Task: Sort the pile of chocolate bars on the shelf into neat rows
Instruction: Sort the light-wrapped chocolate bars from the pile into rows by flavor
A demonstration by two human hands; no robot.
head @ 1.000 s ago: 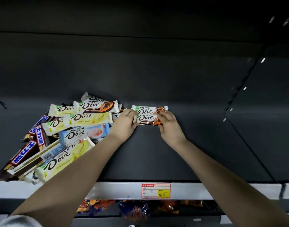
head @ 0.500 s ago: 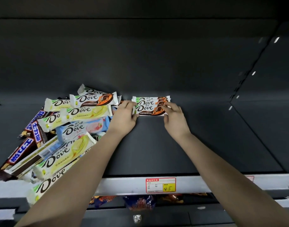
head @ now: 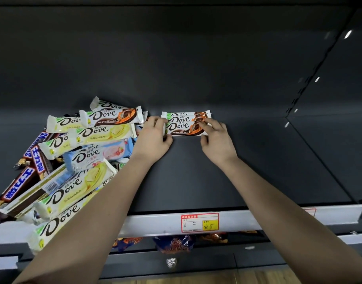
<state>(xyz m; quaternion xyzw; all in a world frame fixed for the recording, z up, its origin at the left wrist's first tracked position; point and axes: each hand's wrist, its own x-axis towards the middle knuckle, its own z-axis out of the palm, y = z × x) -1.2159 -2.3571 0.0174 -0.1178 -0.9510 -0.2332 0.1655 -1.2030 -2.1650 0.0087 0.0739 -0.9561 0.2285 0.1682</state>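
grips the left end of the front dove bar with the left hand, fingers curled round it, and pinches the right end with the right hand, thumb at the near edge. holds that bar flat on the dark shelf, touching two like bars just behind it in a short row near the back wall. has the loose pile of dove and snickers bars just left of the left hand, spilling over the front rail, with a price tag on that rail between the forearms.
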